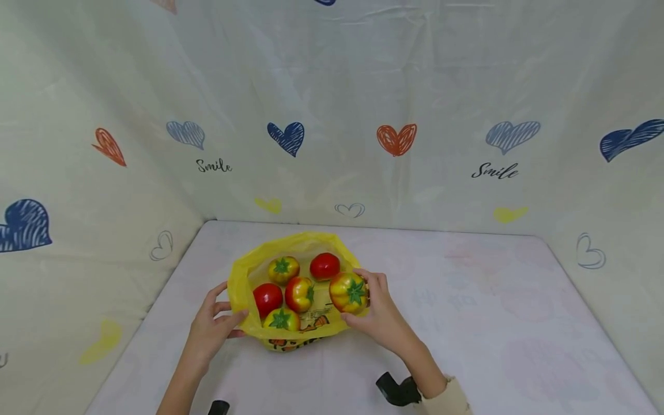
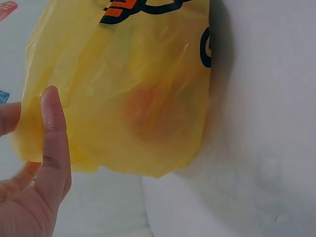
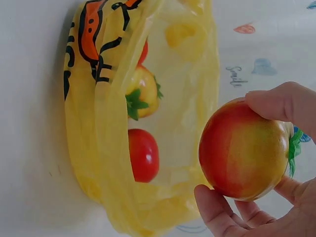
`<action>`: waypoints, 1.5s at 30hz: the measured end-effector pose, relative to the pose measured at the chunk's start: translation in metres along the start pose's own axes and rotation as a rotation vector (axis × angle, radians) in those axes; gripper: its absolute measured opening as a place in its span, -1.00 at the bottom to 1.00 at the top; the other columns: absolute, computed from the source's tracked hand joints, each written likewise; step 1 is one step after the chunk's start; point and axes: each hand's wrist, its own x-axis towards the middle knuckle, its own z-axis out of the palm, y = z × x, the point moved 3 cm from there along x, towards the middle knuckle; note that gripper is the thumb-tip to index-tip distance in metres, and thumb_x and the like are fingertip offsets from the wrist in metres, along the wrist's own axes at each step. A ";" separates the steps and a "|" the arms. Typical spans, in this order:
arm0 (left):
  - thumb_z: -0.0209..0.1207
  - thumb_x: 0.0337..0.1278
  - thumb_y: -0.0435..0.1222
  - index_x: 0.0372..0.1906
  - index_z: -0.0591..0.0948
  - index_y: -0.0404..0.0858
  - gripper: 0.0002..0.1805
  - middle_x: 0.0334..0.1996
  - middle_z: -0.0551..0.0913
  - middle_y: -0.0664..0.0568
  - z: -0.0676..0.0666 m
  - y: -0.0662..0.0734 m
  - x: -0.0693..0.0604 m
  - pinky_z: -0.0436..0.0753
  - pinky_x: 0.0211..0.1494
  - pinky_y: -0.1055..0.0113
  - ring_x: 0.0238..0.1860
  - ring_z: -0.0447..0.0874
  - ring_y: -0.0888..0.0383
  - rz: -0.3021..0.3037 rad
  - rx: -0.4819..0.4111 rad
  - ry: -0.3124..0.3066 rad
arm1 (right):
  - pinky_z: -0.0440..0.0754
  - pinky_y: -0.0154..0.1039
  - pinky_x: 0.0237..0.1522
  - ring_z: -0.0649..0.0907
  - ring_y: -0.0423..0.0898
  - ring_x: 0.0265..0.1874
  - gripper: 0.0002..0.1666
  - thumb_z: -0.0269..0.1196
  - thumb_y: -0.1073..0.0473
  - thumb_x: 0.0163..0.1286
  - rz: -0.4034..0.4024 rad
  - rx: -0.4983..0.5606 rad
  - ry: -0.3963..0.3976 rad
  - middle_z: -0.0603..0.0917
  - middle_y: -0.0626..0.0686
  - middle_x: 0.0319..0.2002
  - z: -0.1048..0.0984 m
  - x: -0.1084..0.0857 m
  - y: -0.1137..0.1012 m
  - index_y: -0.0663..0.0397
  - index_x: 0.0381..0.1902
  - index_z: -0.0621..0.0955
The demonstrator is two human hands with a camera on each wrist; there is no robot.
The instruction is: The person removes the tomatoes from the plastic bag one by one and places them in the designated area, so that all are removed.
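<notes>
A yellow plastic bag [image 1: 241,288] stands with its mouth open, holding red tomatoes [image 1: 324,266] and several yellow-red ones with green tops [image 1: 299,294]. My left hand [image 1: 208,329] grips the bag's left rim; in the left wrist view its thumb and fingers [image 2: 54,133] lie on either side of the yellow plastic [image 2: 98,123]. My right hand [image 1: 383,318] holds a yellow-red tomato [image 1: 349,292] with a green top at the bag's right edge. The right wrist view shows that tomato [image 3: 244,150] pinched between the thumb and fingers of the hand [image 3: 281,212], beside the bag mouth.
The bag rests on a white table [image 1: 467,323]. Behind and at the left hangs a pale curtain [image 1: 332,104] printed with hearts and words. Dark objects [image 1: 398,390] show by the right wrist and at the bottom edge [image 1: 219,407].
</notes>
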 end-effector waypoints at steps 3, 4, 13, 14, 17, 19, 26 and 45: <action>0.18 0.15 -0.31 0.42 0.03 -0.10 -0.20 -0.01 0.47 -0.23 0.000 -0.001 0.000 0.71 -0.31 0.35 -0.35 0.66 0.20 -0.004 0.001 0.001 | 0.59 -0.22 -0.08 0.42 -0.03 -0.05 -0.07 0.43 0.18 -0.01 0.016 0.010 0.030 0.25 0.11 0.07 -0.006 -0.003 0.005 -0.03 0.30 0.23; 0.18 0.15 -0.31 0.42 0.03 -0.10 -0.20 -0.01 0.47 -0.23 0.000 -0.002 0.000 0.71 -0.31 0.35 -0.35 0.66 0.20 -0.006 0.000 0.001 | 0.57 -0.26 -0.09 0.41 -0.05 -0.07 -0.06 0.43 0.18 -0.01 0.020 0.012 0.039 0.26 0.11 0.07 -0.008 -0.004 0.007 -0.04 0.30 0.23; 0.18 0.14 -0.33 0.41 0.04 -0.08 -0.21 -0.02 0.48 -0.22 0.001 -0.003 0.001 0.71 -0.31 0.33 -0.35 0.66 0.20 0.000 -0.013 0.005 | 0.52 -0.19 -0.10 0.35 -0.03 -0.09 -0.06 0.42 0.24 -0.02 0.028 0.016 0.107 0.24 0.14 0.07 -0.031 -0.007 0.021 0.00 0.30 0.22; 0.18 0.14 -0.33 0.41 0.04 -0.08 -0.21 -0.02 0.48 -0.22 0.001 -0.002 0.000 0.71 -0.30 0.32 -0.36 0.66 0.20 0.001 -0.014 0.007 | 0.52 -0.18 -0.10 0.35 -0.03 -0.09 -0.06 0.42 0.23 -0.01 0.034 0.009 0.112 0.24 0.14 0.06 -0.033 -0.006 0.023 -0.01 0.30 0.22; 0.19 0.14 -0.32 0.41 0.04 -0.09 -0.20 -0.01 0.48 -0.23 -0.001 -0.001 -0.001 0.72 -0.29 0.30 -0.35 0.66 0.20 0.003 -0.011 0.007 | 0.51 -0.16 -0.09 0.35 -0.01 -0.08 -0.06 0.41 0.22 0.00 0.054 -0.009 0.125 0.22 0.16 0.06 -0.038 -0.004 0.031 0.00 0.31 0.21; 0.19 0.14 -0.32 0.41 0.03 -0.10 -0.20 -0.01 0.48 -0.23 -0.001 -0.001 -0.001 0.72 -0.29 0.29 -0.35 0.66 0.20 0.003 -0.006 0.006 | 0.51 -0.18 -0.08 0.36 0.00 -0.08 -0.07 0.40 0.21 0.03 0.069 -0.024 0.132 0.21 0.18 0.07 -0.041 -0.001 0.037 0.01 0.32 0.20; 0.19 0.14 -0.32 0.41 0.03 -0.10 -0.20 -0.02 0.49 -0.23 -0.002 -0.001 0.000 0.72 -0.30 0.31 -0.34 0.67 0.20 0.006 0.003 0.004 | 0.46 -0.21 -0.08 0.40 0.07 -0.07 -0.09 0.37 0.21 0.07 0.119 -0.033 0.175 0.17 0.24 0.10 -0.049 0.007 0.067 0.08 0.33 0.18; 0.18 0.14 -0.33 0.42 0.03 -0.11 -0.20 -0.02 0.48 -0.24 0.000 0.002 0.000 0.72 -0.29 0.30 -0.34 0.67 0.19 0.005 -0.005 -0.005 | 0.44 0.11 0.17 0.34 0.20 0.04 -0.05 0.34 0.14 0.15 0.323 -0.059 0.180 0.08 0.33 0.16 -0.056 0.018 0.124 0.11 0.37 0.08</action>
